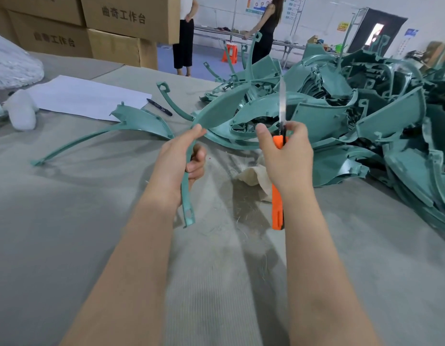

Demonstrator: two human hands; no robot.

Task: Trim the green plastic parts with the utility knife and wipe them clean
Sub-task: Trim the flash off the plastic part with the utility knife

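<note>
The curved green plastic part [216, 113], a broad leaf-shaped panel tapering into a narrow strap, is held above the grey-covered table [91, 221]. Its long axis runs from the slotted strap end nearest the person up and away to the right. The left hand [184, 158] has fingers and thumb wrapped around the strap. The right hand [286, 156] grips the orange utility knife [277, 208], its blade [282, 103] extended and pointing away. A beige cloth [251, 174] lies below the knife. The heap of green parts [366, 113] crowds the right side; there is open surface near and to the left.
</note>
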